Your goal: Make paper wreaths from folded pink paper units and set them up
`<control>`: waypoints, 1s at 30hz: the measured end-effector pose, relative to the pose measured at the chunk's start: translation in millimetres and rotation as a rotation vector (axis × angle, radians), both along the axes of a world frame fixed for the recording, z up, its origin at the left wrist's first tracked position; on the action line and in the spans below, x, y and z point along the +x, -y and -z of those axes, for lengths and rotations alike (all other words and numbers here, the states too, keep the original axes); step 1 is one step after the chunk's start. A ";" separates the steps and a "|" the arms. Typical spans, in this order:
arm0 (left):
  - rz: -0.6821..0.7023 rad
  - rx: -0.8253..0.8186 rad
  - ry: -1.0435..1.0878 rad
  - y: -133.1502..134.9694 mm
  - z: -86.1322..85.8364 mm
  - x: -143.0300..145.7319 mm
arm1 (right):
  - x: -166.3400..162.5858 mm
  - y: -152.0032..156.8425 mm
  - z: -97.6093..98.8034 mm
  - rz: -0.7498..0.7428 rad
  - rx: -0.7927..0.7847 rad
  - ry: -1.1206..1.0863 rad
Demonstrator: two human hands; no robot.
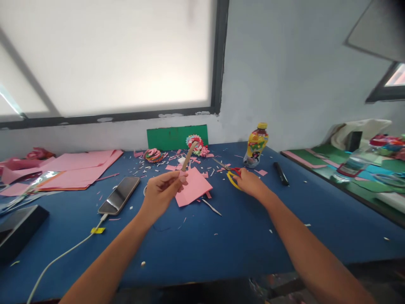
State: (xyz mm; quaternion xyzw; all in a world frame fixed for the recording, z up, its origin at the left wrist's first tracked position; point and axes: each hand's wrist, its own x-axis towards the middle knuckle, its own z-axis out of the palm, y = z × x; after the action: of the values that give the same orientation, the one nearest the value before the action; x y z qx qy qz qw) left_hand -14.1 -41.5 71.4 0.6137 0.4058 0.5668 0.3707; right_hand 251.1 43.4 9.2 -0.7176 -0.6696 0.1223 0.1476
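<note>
My left hand point(163, 190) is raised over the table, thumb and fingers pinched on the lower end of a flat tan stick point(189, 157), which slants up to the right. Below and behind it lies a folded pink paper point(194, 188). To the right, the fingers of my right hand point(249, 180) are closed on the red and yellow handles of a pair of scissors point(233, 175). The scissor blades point toward the back left, low over the paper scraps. A thin white strip point(211, 207) lies in front of the pink paper.
A phone point(120, 196) on a white cable lies left, by stacked pink sheets point(79, 169). A yellow-capped bottle point(256, 145) and a black pen-like object point(281, 174) are right. Rosettes of coloured paper point(154, 155) and a green board point(167, 139) stand at the back among pink scraps.
</note>
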 end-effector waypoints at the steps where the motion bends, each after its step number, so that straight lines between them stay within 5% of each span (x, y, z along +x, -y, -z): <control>1: -0.010 -0.017 0.010 -1.3 1.9 -2.2 | -0.1 0.8 -2.5 -0.020 0.038 -0.044; 6: -0.048 -0.020 0.023 -8.0 8.0 -13.1 | -8.7 5.1 -6.4 -0.182 0.157 -0.224; 16: -0.056 -0.025 0.035 -16.4 12.0 -19.3 | -37.4 27.2 -8.3 -0.408 0.122 -0.239; 30: -0.098 -0.037 -0.027 -18.4 19.8 -19.0 | -55.2 52.3 -28.6 -0.516 0.026 -0.244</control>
State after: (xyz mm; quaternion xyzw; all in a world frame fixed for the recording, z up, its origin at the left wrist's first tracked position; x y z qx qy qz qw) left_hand -33.1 -23.1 51.6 0.5937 0.4509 0.5684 0.3482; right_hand 195.9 -8.9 37.7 -0.5016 -0.8087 0.2327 0.2005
